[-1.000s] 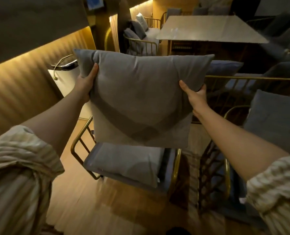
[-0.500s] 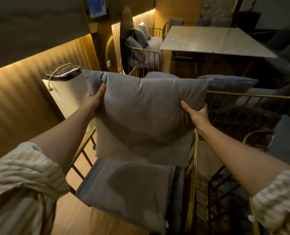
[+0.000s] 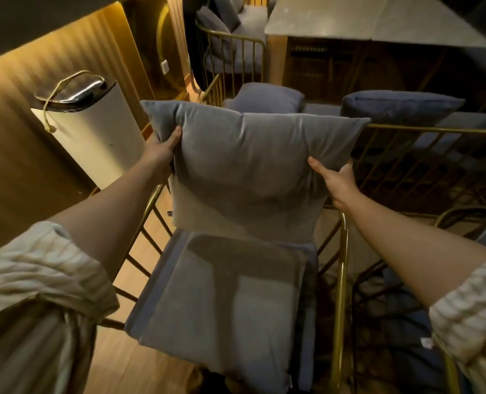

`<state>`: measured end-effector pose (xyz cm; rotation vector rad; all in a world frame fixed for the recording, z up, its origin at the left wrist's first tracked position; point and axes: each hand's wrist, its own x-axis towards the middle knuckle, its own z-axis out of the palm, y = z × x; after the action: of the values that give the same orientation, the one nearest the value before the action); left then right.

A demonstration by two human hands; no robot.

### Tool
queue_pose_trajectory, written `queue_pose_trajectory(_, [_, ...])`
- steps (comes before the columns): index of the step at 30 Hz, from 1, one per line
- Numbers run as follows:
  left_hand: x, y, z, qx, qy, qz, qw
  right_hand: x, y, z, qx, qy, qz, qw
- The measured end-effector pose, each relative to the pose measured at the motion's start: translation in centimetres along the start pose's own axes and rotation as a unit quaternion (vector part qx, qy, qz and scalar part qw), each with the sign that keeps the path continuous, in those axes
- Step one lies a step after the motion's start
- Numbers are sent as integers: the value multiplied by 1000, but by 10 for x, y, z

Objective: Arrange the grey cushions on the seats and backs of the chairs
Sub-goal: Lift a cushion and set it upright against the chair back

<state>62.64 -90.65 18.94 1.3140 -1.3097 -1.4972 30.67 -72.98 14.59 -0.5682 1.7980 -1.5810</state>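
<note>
A square grey back cushion [image 3: 250, 169] stands upright at the back of a gold-framed chair [image 3: 340, 282], its lower edge meeting the grey seat cushion [image 3: 224, 305] that lies flat on the seat. My left hand [image 3: 163, 147] grips the cushion's upper left edge. My right hand [image 3: 334, 180] grips its right edge, close to the chair's gold rail. The chair's backrest is hidden behind the cushion.
A white bin with a chrome lid [image 3: 94, 123] stands left, against the lit wooden wall. Behind the chair are two more grey cushions [image 3: 398, 106] on seats with gold railings [image 3: 435, 132], and a stone-topped table [image 3: 364, 21]. Another chair frame [image 3: 460, 214] is at right.
Both hands have lowered the back cushion from chest height down onto the rear of the seat cushion. The view has moved closer over the chair.
</note>
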Motion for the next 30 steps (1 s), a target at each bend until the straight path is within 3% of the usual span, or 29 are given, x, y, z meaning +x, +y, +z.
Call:
queue_pose_trajectory(11, [123, -67, 12, 66, -104, -37, 992, 61, 60, 34, -47, 59, 60, 995])
queue_pose_trajectory(21, [191, -156, 32, 209, -103, -98, 968, 99, 138, 52, -170, 98, 135, 971])
queue_pose_trajectory(26, [216, -159, 60, 195, -100, -124, 968, 116, 148, 58, -235, 146, 164, 947])
queue_pose_trajectory(30, [220, -162, 60, 187, -94, -138, 968, 109, 160, 67, -225, 142, 194, 944])
